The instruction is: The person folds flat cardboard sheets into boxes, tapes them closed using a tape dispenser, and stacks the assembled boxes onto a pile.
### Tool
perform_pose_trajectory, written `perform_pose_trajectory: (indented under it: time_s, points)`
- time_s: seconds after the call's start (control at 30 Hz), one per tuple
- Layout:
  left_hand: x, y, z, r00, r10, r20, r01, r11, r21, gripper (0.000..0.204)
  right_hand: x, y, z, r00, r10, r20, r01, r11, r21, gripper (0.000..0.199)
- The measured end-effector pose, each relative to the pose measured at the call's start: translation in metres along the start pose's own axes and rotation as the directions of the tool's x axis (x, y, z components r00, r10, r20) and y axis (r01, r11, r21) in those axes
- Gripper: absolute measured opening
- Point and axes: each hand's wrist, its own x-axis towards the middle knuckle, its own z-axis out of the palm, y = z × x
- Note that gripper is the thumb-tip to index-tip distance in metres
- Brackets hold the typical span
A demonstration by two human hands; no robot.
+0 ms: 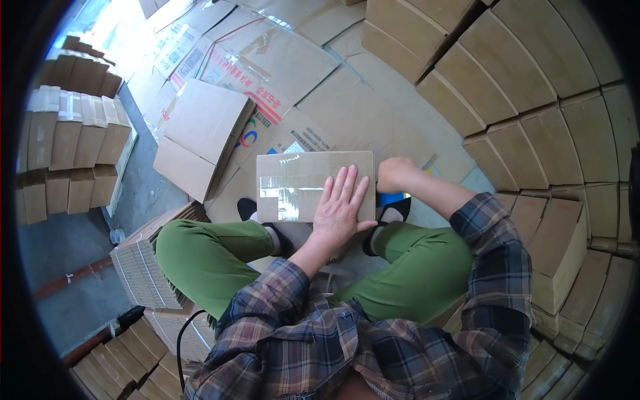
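Note:
A brown cardboard box (300, 167) stands between my feet, with shiny clear tape (288, 210) across the left part of its top. My left hand (340, 207) lies flat on the right part of the top, fingers spread. Just beyond the box's right end, my right hand (397, 175) is closed. Whatever it may hold is hidden from view. Something blue (393, 198) shows below that hand, too little of it to name.
Flat cardboard sheets cover the floor (313, 80). Folded cartons (200, 127) lie ahead on the left, and a strapped carton bundle (143, 257) stands beside my left knee. Stacked boxes (493, 63) rise along the right; more boxes (73, 127) stand at far left.

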Motion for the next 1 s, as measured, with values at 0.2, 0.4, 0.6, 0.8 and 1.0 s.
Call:
perform_pose_trajectory:
  time_s: [0.2,0.4,0.6,0.8,1.0]
  points:
    - [-0.007,-0.003,-0.002,1.0,0.006,-0.028,-0.005,1.0,0.026,0.093,0.025,-0.017,0.034,1.0,-0.03,-0.006,0.029,0.991,-0.128,0.043]
    - [-0.003,0.0,-0.008,0.998,0.033,-0.052,-0.033,0.999,-0.002,0.099,0.011,-0.012,0.042,0.999,0.046,0.01,-0.046,0.999,0.01,0.04]
    - [-0.007,-0.007,-0.004,1.0,0.011,-0.02,-0.01,0.999,0.051,0.106,-0.064,-0.026,-0.018,0.997,0.015,-0.078,-0.026,0.991,-0.13,0.059]
    - [-0.01,-0.013,-0.016,0.999,0.04,0.001,-0.04,0.995,0.092,0.112,-0.051,-0.027,-0.018,0.991,0.121,-0.06,-0.121,0.993,-0.009,0.072]
    - [-0.049,-0.11,-0.032,0.868,-0.468,-0.165,0.488,0.866,0.108,0.097,-0.047,-0.023,-0.006,0.987,0.161,0.011,-0.161,0.986,0.053,0.079]
